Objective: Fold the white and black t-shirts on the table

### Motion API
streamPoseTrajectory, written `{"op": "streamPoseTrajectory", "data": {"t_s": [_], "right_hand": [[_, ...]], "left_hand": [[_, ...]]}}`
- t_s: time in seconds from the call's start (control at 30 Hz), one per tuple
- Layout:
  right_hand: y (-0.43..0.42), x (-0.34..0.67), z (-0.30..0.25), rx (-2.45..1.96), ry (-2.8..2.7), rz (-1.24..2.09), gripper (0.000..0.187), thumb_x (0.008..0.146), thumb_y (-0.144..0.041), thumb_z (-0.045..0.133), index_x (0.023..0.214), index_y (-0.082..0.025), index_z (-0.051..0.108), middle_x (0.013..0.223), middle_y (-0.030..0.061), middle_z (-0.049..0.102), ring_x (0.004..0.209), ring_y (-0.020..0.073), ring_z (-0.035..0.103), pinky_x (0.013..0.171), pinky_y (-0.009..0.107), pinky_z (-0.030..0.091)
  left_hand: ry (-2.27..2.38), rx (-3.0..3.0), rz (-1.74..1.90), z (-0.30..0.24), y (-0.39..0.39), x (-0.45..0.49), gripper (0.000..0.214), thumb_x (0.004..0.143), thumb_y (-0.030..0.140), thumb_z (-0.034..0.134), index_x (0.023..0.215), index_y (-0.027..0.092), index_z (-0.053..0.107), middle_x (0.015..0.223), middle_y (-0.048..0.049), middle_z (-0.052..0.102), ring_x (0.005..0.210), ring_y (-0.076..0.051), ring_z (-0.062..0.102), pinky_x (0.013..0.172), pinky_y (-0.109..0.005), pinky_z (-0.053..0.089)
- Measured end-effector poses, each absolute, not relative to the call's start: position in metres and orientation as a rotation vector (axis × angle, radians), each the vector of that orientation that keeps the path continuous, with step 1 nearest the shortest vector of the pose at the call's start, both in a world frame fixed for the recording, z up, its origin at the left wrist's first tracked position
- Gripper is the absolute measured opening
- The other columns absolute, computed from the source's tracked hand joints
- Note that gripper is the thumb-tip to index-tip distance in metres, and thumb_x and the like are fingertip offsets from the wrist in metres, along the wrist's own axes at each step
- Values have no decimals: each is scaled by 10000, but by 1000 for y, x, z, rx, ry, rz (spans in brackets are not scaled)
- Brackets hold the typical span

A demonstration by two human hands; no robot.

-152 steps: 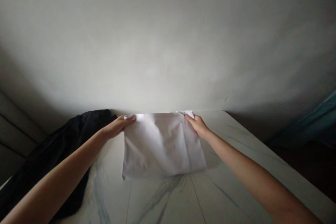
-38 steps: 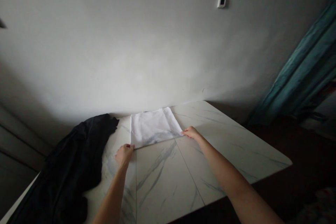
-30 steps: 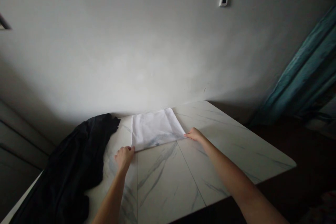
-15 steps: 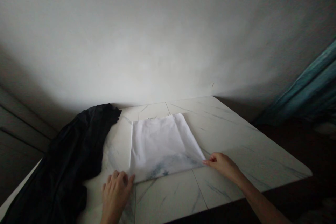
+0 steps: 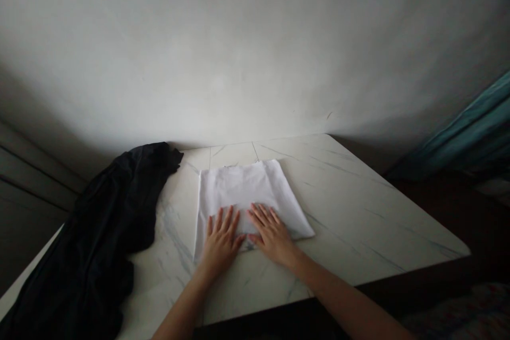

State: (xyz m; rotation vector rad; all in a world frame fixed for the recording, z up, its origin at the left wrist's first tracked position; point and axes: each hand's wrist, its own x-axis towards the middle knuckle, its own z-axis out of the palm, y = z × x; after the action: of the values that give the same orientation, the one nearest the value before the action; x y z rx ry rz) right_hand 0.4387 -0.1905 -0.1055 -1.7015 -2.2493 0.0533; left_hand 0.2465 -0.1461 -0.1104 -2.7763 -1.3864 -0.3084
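A person presses both hands flat on a folded white cloth [image 5: 247, 186] that lies on a pale, marble-patterned table [image 5: 358, 212], seen from a camera worn on the head. The left hand [image 5: 220, 239] and the right hand [image 5: 271, 234] rest side by side, palms down, on the near edge of the cloth; the thumbs are close together, though whether they touch cannot be told. The fingers of both hands are stretched out and slightly spread, pointing away from the person and gripping nothing. The cloth sits in a neat rectangle near the middle of the table, its far edge short of the table's back edge. A crumpled black garment [image 5: 103, 234] is heaped along the left side of the table, near the cloth but apart from it. A plain light wall [image 5: 255, 48] rises behind the table, and a teal curtain [image 5: 470, 133] hangs at the right edge of the view. The room is dim.
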Motion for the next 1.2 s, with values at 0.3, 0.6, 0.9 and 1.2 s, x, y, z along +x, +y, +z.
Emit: {"op": "streamPoseTrajectory", "data": {"t_s": [0.3, 0.6, 0.9, 1.2], "right_hand": [[-225, 520, -127, -2029, -2008, -39, 631, 965, -562, 386, 1520, -267, 348, 1615, 87, 234, 1481, 297, 209, 1172, 520, 238], [-85, 521, -85, -2028, -2118, 68, 633, 988, -462, 375, 1521, -122, 333, 1607, 144, 226, 1480, 286, 214, 1190, 450, 209], [-21, 538, -99, -2242, -1947, 96, 669, 993, -516, 333, 1542, -137, 278, 1621, 131, 175, 1498, 237, 153, 1205, 414, 151], [-18, 539, -104, -2255, -1950, 123, 694, 988, -531, 341, 1550, -134, 251, 1620, 136, 175, 1497, 244, 154, 1210, 430, 137]], "left_hand": [[-1533, -2683, -239, -121, -160, 164, 781, 891, 658, 415, 1528, 214, 327, 1588, -140, 299, 1466, -319, 266, 1175, -513, 249], [-1459, -2737, -260, -69, -41, 248, 597, 961, 449, 415, 1480, 153, 405, 1572, -131, 338, 1472, -288, 255, 1204, -465, 204], [-1878, -2471, -343, -107, 29, 249, 691, 957, 472, 368, 1501, 47, 333, 1577, -195, 278, 1480, -304, 221, 1195, -461, 224], [-1925, -2445, -359, -109, 28, 249, 746, 941, 507, 348, 1499, 13, 317, 1581, -203, 255, 1485, -295, 205, 1202, -443, 196]]}}
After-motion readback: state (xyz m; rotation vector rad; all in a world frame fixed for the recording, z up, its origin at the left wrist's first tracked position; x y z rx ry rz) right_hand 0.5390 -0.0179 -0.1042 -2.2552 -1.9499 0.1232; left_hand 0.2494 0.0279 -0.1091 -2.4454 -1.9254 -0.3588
